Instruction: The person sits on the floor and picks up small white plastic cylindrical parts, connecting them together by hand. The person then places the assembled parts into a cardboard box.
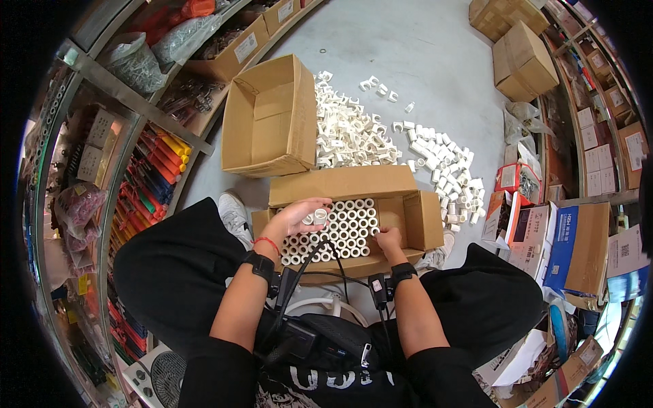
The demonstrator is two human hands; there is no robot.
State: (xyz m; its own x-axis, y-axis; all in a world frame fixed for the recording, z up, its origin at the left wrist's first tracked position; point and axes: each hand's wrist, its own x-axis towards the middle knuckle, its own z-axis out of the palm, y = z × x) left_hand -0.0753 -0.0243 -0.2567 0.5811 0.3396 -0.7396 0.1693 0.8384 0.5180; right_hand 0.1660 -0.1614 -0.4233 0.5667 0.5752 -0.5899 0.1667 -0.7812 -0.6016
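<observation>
A cardboard box (pixel 343 183) sits on the floor between my legs. Rows of short white plastic pipe couplings (pixel 348 234) stand on end inside it, their round openings facing up. Over the box's left part, my left hand (pixel 299 215) is curled around a couple of loose white couplings (pixel 318 217). My right hand (pixel 390 241) is at the right end of the rows, its fingertips closed on a coupling (pixel 374 231) there. Bare cardboard shows between that hand and the box's right flap (pixel 430 221).
Beyond the box, white pipe clips (pixel 350 129) lie heaped, with loose couplings (pixel 445 166) scattered to their right. An open carton (pixel 269 119) stands at the far left. Shelving (pixel 129 102) lines the left; cartons (pixel 527 61) and boxes (pixel 578 248) line the right. A fan (pixel 160 377) is low left.
</observation>
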